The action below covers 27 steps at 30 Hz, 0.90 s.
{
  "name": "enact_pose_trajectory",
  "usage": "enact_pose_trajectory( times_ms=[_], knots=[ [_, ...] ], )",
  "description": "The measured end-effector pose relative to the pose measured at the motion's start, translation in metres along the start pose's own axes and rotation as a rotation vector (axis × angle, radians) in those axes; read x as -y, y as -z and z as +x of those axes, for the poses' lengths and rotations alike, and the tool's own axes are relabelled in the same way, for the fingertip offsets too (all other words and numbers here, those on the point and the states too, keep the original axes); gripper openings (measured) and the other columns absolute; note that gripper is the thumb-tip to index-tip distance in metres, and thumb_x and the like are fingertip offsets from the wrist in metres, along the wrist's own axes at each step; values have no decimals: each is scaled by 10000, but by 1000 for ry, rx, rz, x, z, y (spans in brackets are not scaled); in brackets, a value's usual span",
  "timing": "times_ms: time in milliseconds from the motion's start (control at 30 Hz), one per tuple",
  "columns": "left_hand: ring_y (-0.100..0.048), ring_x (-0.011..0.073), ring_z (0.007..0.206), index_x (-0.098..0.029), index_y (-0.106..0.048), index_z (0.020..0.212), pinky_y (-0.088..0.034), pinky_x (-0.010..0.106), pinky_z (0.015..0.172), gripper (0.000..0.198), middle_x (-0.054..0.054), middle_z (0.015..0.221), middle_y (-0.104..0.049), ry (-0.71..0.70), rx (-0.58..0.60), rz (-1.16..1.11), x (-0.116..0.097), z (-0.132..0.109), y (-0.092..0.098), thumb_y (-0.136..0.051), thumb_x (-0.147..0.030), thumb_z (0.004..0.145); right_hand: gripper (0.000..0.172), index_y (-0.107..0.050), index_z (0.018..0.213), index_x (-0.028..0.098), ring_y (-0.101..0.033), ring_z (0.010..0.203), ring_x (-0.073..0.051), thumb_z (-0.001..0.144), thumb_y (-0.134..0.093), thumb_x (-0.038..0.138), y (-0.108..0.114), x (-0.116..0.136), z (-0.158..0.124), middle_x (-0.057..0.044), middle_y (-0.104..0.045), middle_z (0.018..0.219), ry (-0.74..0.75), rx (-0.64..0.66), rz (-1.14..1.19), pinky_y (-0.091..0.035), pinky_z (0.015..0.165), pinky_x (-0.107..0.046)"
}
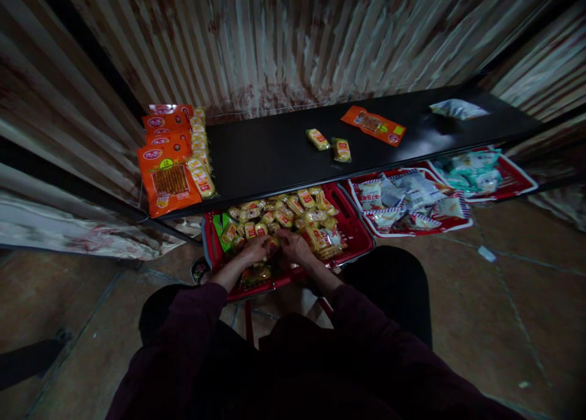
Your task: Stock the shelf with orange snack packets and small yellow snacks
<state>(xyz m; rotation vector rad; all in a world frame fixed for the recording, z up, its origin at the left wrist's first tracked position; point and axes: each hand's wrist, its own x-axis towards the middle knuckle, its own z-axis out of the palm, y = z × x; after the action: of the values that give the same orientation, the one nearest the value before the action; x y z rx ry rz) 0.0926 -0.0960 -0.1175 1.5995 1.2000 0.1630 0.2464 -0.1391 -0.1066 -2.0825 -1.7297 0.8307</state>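
My left hand (256, 249) and my right hand (293, 246) are close together over a red basket (361, 240) of small yellow wrapped snacks (284, 215). Fingers of both are bent inward around a small yellow packet (271, 245) between them, partly hidden by the fingers. Above the basket runs a black shelf (260, 151). At its left end, orange snack bags (169, 179) stand in a row beside a row of yellow packets (201, 179). Two loose yellow packets (318, 139) and a flat orange bag (373, 126) lie farther right.
A second red basket (407, 232) holds white and blue packets; a third (519, 179) holds teal ones. A silvery packet (459, 109) rests at the shelf's right. Pleated curtains (274, 41) hang behind. My knees flank the first basket.
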Motion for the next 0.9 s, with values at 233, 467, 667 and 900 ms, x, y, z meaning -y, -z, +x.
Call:
enact_pose_trajectory(
  times_ms=[233, 467, 667, 900],
  knots=[
    [-630, 210, 976, -161, -679, 1064, -452, 309, 901, 354, 92, 1058, -704, 10, -27, -274, -2, 2, 4, -613, -137, 717, 403, -575, 1248, 244, -691, 888, -186, 852, -500, 261, 2, 8, -1, -26, -735, 994, -57, 28, -28, -524, 804, -264],
    [-612, 141, 740, -154, -679, 851, -476, 266, 759, 237, 25, 747, -671, 62, -135, -509, 1, 8, 10, -746, -178, 625, 349, -604, 1190, 261, -677, 926, -182, 862, -507, 330, 0, 9, -1, -15, -722, 1032, -88, 25, 4, -511, 815, -260],
    [-566, 103, 644, -152, -620, 719, -452, 233, 687, 193, -20, 651, -609, 129, -295, -713, 3, 14, 15, -761, -187, 592, 281, -630, 1093, 238, -684, 830, -177, 845, -551, 344, -3, 7, -2, -18, -734, 896, -114, 22, 93, -515, 738, -259],
    [-591, 127, 566, -155, -575, 719, -465, 259, 604, 243, -7, 618, -617, 205, -345, -957, -2, 14, 15, -760, -272, 612, 159, -670, 914, 222, -680, 813, -167, 804, -566, 271, -4, 6, -4, -19, -732, 881, -14, -28, 250, -519, 754, -269]
  ],
)
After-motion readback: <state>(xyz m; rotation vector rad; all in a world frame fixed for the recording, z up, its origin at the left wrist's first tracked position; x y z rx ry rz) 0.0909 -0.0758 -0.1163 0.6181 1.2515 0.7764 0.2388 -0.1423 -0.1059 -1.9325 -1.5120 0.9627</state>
